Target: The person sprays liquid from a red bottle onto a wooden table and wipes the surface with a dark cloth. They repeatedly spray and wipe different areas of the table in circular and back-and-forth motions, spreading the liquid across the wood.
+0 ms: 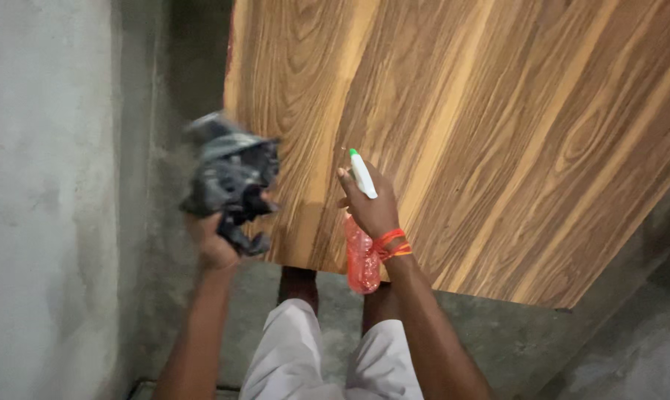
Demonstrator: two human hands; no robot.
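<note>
My right hand (370, 211) grips a spray bottle (362, 261) with a clear pink body and a white nozzle tipped green, held over the near edge of a wood-grain board (498, 133). My left hand (215, 243) clutches a crumpled dark grey cloth (230, 178), blurred by motion, at the board's left near corner. An orange thread band circles my right wrist. Both arms reach forward from the bottom of the view.
A rough grey concrete wall (46, 185) stands close on the left. Grey concrete floor (631, 348) shows below and to the right of the board. My legs in white shorts (298, 355) stand right against the board's near edge.
</note>
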